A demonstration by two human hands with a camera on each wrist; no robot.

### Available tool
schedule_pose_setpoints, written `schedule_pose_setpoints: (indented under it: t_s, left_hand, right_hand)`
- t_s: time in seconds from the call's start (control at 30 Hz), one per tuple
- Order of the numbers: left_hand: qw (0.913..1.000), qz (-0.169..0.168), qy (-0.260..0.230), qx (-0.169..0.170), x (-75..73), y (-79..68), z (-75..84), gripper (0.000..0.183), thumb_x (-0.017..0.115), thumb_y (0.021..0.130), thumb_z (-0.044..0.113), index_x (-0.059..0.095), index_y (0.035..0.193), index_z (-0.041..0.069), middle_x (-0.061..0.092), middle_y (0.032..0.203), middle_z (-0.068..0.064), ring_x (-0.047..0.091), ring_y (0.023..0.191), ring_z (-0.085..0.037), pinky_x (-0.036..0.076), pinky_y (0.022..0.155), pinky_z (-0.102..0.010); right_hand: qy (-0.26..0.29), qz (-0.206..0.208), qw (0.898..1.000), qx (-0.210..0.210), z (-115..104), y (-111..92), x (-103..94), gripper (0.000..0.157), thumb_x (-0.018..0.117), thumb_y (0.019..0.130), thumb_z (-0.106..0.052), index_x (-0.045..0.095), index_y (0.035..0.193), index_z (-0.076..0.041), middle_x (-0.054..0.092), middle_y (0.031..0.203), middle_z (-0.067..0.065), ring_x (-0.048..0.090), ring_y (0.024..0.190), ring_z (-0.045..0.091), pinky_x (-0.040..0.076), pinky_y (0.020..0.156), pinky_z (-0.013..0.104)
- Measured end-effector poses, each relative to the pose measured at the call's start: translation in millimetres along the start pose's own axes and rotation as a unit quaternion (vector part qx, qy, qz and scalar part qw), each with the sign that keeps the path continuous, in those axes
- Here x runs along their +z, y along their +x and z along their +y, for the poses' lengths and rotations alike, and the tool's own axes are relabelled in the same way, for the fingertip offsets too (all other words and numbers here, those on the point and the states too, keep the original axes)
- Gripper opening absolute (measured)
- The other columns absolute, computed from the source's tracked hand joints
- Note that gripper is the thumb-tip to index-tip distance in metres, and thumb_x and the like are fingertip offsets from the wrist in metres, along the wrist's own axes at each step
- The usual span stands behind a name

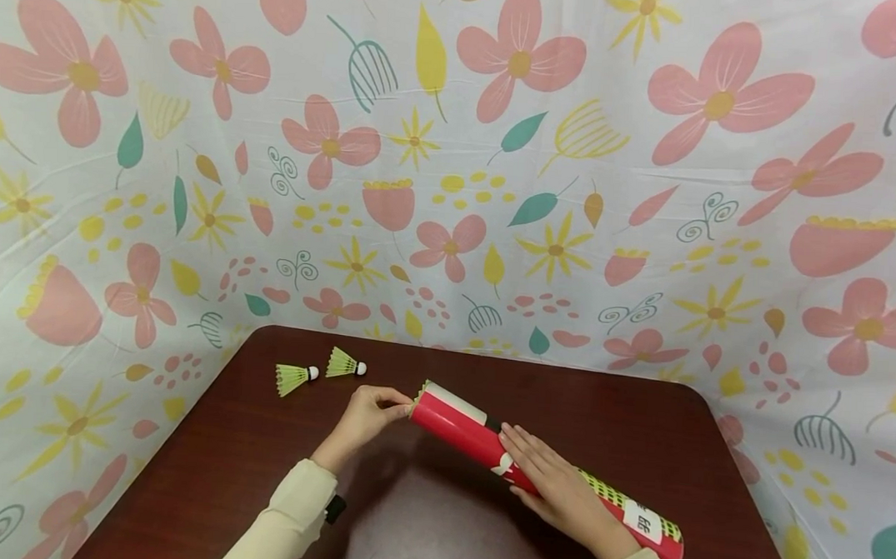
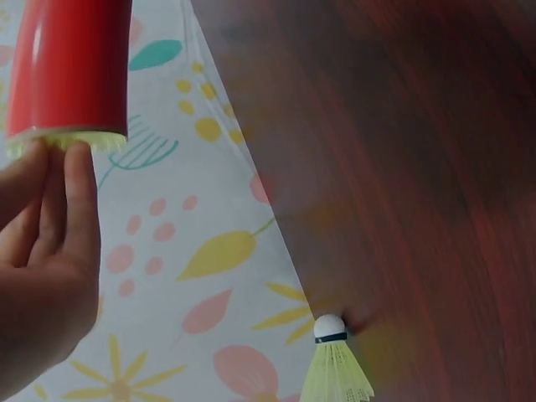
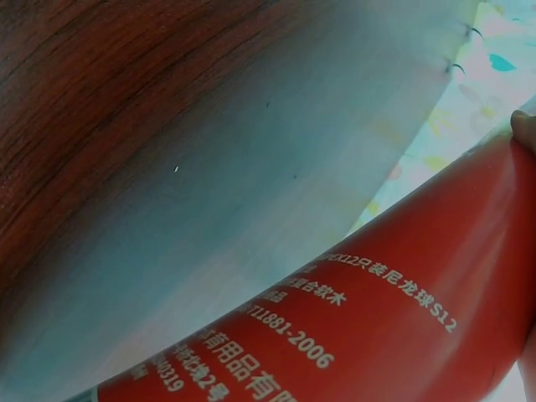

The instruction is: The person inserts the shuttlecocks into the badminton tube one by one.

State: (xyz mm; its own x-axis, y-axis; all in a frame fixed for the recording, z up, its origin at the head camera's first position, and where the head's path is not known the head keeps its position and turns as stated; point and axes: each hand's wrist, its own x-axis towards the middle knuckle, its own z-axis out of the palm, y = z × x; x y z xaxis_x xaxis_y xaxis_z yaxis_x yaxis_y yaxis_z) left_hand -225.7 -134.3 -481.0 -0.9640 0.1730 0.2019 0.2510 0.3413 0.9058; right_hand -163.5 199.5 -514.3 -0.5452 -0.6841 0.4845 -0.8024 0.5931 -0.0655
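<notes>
My left hand (image 1: 367, 418) has its thumb and fingertips pinched together on the yellow-green fringed skirt (image 2: 107, 140) that shows at the mouth of the red tube (image 1: 452, 431). The mouth sits at about 2 o'clock from the middle of that hand, right at my fingertips, and the tube slants away from there toward 4 o'clock. How far inside the skirt reaches, I cannot tell.

My right hand (image 1: 555, 484) grips the tube around its middle, fingers laid over the top and thumb on the near side. The mouth is at 10 o'clock from this hand; the dotted yellow-green end with its white label (image 1: 643, 521) lies at 4 o'clock, past my wrist. Pale printing (image 3: 260, 364) covers the red side seen from my right wrist.

Two yellow-green shuttlecocks lie on the dark red-brown table (image 1: 184, 476), apart from my left fingers: the nearer shuttlecock (image 1: 293, 379) at about 10 o'clock from that hand, the farther shuttlecock (image 1: 345, 363) at 11, both white tips toward 3 o'clock.
</notes>
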Motion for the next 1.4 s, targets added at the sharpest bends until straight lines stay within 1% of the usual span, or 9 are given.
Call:
schedule_pose_setpoints:
  t_s: [0.27, 0.43, 0.53, 0.63, 0.8, 0.93, 1.1, 1.23, 1.4]
  left_hand:
    - [0.9987, -0.051, -0.002, -0.006, -5.5, 7.9, -6.8, 0.005, 0.074, 0.082, 0.005, 0.077, 0.086, 0.004, 0.072, 0.083, -0.007, 0.063, 0.076, -0.015, 0.055, 0.068, -0.037]
    - [0.9967, -0.081, -0.003, 0.001, -9.6, 9.2, -8.3, 0.006, 0.074, 0.082, 0.004, 0.077, 0.087, 0.003, 0.072, 0.085, -0.008, 0.063, 0.078, -0.015, 0.055, 0.07, -0.044]
    - [0.9948, -0.101, -0.015, -0.004, -13.4, 10.0, -10.2, 0.007, 0.074, 0.083, 0.004, 0.077, 0.089, 0.002, 0.072, 0.087, -0.01, 0.063, 0.079, -0.015, 0.055, 0.072, -0.043]
    - [0.9937, -0.109, -0.023, -0.014, -17.8, 10.1, -13.8, 0.009, 0.074, 0.084, 0.008, 0.077, 0.091, 0.003, 0.072, 0.088, -0.009, 0.064, 0.081, -0.016, 0.055, 0.072, -0.036]
    - [0.9945, -0.1, -0.023, -0.02, -25.2, 9.9, -21.5, 0.013, 0.074, 0.085, 0.012, 0.077, 0.094, 0.004, 0.073, 0.092, -0.008, 0.067, 0.084, -0.018, 0.055, 0.073, -0.033]
    - [0.9974, -0.062, -0.031, -0.019, -31.0, 10.2, -30.5, 0.017, 0.072, 0.086, 0.011, 0.074, 0.097, -0.002, 0.072, 0.092, -0.012, 0.069, 0.084, -0.03, 0.056, 0.075, -0.041]
    - [0.9982, 0.036, -0.007, -0.047, -39.1, 11.5, -48.8, 0.017, 0.072, 0.087, 0.011, 0.074, 0.098, -0.001, 0.072, 0.093, -0.012, 0.068, 0.086, -0.031, 0.054, 0.078, -0.047]
    - [0.9883, 0.13, 0.037, -0.071, -48.4, 13.4, -62.1, 0.017, 0.069, 0.089, 0.01, 0.073, 0.103, 0.0, 0.07, 0.104, -0.014, 0.066, 0.091, -0.028, 0.053, 0.077, -0.042]
    - [0.9701, 0.222, 0.059, -0.08, -60.7, 20.7, -75.8, 0.02, 0.064, 0.092, 0.005, 0.069, 0.108, -0.006, 0.067, 0.107, -0.022, 0.063, 0.095, -0.035, 0.053, 0.075, -0.043]
  right_hand:
    - [0.007, -0.009, 1.0, 0.001, -0.6, 2.0, 0.8, 0.07, 0.041, 0.097, -0.052, 0.034, 0.149, -0.006, 0.035, 0.153, 0.009, 0.036, 0.138, 0.026, 0.011, 0.114, 0.019]
    - [0.009, -0.014, 1.0, 0.009, -0.7, 2.0, 2.8, 0.071, 0.036, 0.096, -0.054, 0.033, 0.15, -0.008, 0.033, 0.154, 0.007, 0.035, 0.138, 0.025, 0.011, 0.114, 0.018]
    - [0.011, -0.014, 1.0, 0.008, -1.0, 2.3, 4.0, 0.071, 0.039, 0.096, -0.053, 0.033, 0.15, -0.008, 0.033, 0.154, 0.007, 0.035, 0.138, 0.025, 0.01, 0.113, 0.018]
    - [0.012, -0.016, 1.0, 0.009, -1.2, 2.4, 4.4, 0.071, 0.042, 0.096, -0.052, 0.033, 0.15, -0.008, 0.033, 0.154, 0.007, 0.035, 0.138, 0.025, 0.01, 0.113, 0.018]
    - [0.009, -0.014, 1.0, 0.008, -0.5, 1.2, 4.2, 0.07, 0.04, 0.097, -0.053, 0.034, 0.15, -0.007, 0.034, 0.153, 0.008, 0.036, 0.138, 0.026, 0.011, 0.114, 0.019]
    - [0.009, -0.014, 1.0, 0.006, 0.8, 0.4, 3.7, 0.07, 0.041, 0.097, -0.052, 0.034, 0.15, -0.007, 0.034, 0.154, 0.008, 0.036, 0.138, 0.026, 0.011, 0.114, 0.019]
    - [0.006, -0.007, 1.0, 0.004, 1.9, -0.7, 2.8, 0.069, 0.043, 0.097, -0.05, 0.035, 0.149, -0.006, 0.036, 0.153, 0.01, 0.037, 0.137, 0.027, 0.011, 0.114, 0.019]
    - [0.005, -0.005, 1.0, 0.008, 2.0, -2.4, 2.9, 0.069, 0.04, 0.097, -0.052, 0.035, 0.149, -0.006, 0.036, 0.152, 0.01, 0.038, 0.137, 0.027, 0.011, 0.114, 0.019]
    - [0.005, -0.005, 1.0, 0.01, 2.3, -3.3, 3.1, 0.069, 0.038, 0.097, -0.052, 0.035, 0.149, -0.006, 0.036, 0.153, 0.01, 0.038, 0.136, 0.028, 0.011, 0.114, 0.02]
